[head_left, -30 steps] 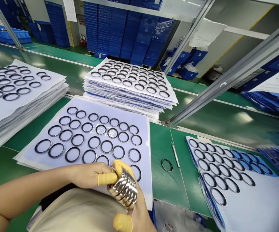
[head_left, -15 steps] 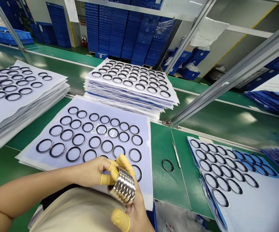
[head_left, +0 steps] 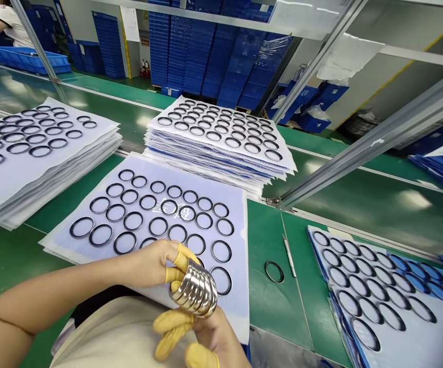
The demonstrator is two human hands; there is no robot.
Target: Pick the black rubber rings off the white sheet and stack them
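Note:
A stack of shiny silver metal rings (head_left: 194, 289) sits between my hands, threaded side by side like a short tube. My left hand (head_left: 148, 266) pinches its upper end with fingers in yellow finger cots. My right hand (head_left: 209, 332) cradles it from below, with yellow-cotted fingers curling under. Both hands are over the near edge of a white sheet (head_left: 239, 266) carrying rows of black-rimmed rings (head_left: 158, 226). A sleeveless top covers the body below my arms. Part of the sheet's near rings is hidden by my left hand.
Stacks of ringed sheets (head_left: 221, 163) (head_left: 48, 174) stand behind on the green conveyor belt (head_left: 271, 306). A loose black ring (head_left: 274, 272) and a craft knife (head_left: 289, 255) lie to the right, beside another sheet pile (head_left: 409, 337). A co-worker (head_left: 2, 20) stands far left near blue crates.
The whole scene has shifted right and down as my head turned. The metal ring stack has tilted slightly, and my right hand's cotted fingers have spread out below it.

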